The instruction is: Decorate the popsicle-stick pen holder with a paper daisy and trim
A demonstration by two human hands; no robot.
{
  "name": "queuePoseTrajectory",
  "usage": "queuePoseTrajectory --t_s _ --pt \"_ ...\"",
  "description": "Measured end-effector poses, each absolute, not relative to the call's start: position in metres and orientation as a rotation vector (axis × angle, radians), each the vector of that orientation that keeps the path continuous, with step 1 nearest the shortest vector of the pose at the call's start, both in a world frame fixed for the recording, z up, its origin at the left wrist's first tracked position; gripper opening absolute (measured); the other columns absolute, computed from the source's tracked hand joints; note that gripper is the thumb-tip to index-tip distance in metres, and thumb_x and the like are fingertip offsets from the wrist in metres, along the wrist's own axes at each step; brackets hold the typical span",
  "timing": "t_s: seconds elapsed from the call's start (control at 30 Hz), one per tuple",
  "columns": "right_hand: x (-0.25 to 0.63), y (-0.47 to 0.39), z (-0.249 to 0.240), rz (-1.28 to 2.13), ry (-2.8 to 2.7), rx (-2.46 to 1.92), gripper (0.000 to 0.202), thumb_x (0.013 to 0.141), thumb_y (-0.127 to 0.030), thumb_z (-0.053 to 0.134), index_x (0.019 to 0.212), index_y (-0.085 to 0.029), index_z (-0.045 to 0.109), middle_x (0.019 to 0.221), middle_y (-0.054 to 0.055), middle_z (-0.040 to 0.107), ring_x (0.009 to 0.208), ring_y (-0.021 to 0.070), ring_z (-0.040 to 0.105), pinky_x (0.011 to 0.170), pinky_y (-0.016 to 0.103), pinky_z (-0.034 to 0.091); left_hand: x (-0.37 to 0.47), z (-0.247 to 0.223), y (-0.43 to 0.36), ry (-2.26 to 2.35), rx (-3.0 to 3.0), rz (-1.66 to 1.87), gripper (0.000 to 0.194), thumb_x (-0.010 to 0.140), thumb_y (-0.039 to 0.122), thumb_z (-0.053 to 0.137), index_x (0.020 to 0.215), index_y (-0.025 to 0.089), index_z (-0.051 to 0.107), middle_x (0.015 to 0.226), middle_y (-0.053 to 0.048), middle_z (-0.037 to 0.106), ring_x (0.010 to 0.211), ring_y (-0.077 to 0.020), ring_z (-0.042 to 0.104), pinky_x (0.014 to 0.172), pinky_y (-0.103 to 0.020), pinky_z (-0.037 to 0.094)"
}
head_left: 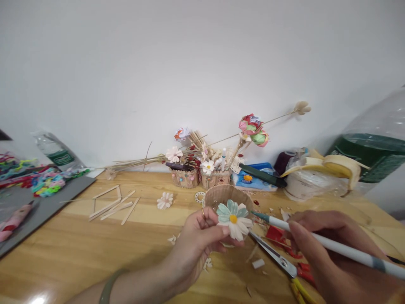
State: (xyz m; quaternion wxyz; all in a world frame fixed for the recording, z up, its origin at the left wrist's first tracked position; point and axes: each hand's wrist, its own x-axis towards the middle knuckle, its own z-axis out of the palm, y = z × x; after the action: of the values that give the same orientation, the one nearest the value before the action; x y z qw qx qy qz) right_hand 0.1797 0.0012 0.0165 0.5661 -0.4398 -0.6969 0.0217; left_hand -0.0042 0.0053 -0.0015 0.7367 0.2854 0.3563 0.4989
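One flower sits fingertip-pinched in the left hand; right hand grips pen.

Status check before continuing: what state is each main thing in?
Left hand: pinching the flower
Flower: some petals teal, others white
Right hand: gripping the brush pen
Brush pen: uncapped, tip near flower
Scissors: lying down, blades apparently closed
Loose flower: pale, no teal visible
Craft sticks: loose, unpainted
Decorated pots: filled
Banana peel: opened

The bare left hand is held in a pinch, the left forearm slanted below; to that hand's right, the bare right hand is curled in a writing grip.
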Motion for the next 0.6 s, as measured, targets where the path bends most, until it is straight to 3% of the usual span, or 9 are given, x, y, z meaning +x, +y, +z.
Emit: queuePoseTrajectory --t_s 0.6 --pt "0.1761 0.0039 0.0205 0.015 -1.648 -1.005 0.012 0.081 -0.024 0.057 0.07 -0.025 0.051 0.055 -0.007 0.056 0.039 0.0061 0.051 0.035 0.012 0.04 -0.0041 -0.0032 0.0056 0.783 0.637 1.084 0.03 0.062 0.016 0.075 0.067 0.015 0.045 0.067 -0.003 0.071 0.06 -0.0145 0.07 0.043 -0.01 0.036"
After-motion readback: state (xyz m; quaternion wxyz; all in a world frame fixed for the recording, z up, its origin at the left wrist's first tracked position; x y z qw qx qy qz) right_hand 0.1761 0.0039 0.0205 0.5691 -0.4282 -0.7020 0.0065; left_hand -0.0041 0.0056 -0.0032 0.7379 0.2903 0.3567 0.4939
